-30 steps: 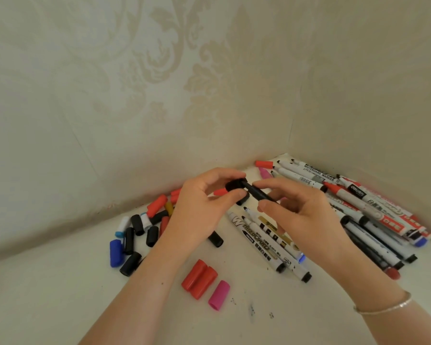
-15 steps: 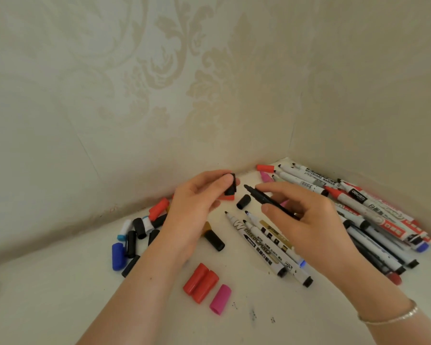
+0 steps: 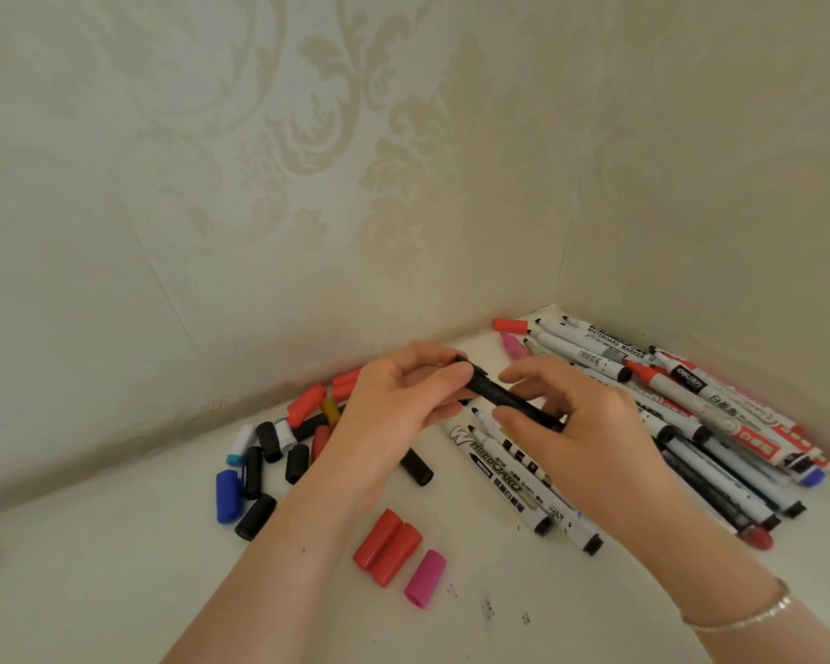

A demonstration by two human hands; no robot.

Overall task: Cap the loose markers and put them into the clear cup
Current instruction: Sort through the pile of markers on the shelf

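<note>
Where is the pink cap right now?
In the head view the pink cap lies on the table, low and centre, touching the right side of the two red caps, between the person's forearms.

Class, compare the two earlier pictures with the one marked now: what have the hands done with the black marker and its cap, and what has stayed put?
Half a second ago the left hand held the black cap apart from the black marker in the right hand. Now the hands have closed together and the cap sits over the marker's tip. Both hands keep their grip. The loose caps and the marker pile lie as before.
</note>
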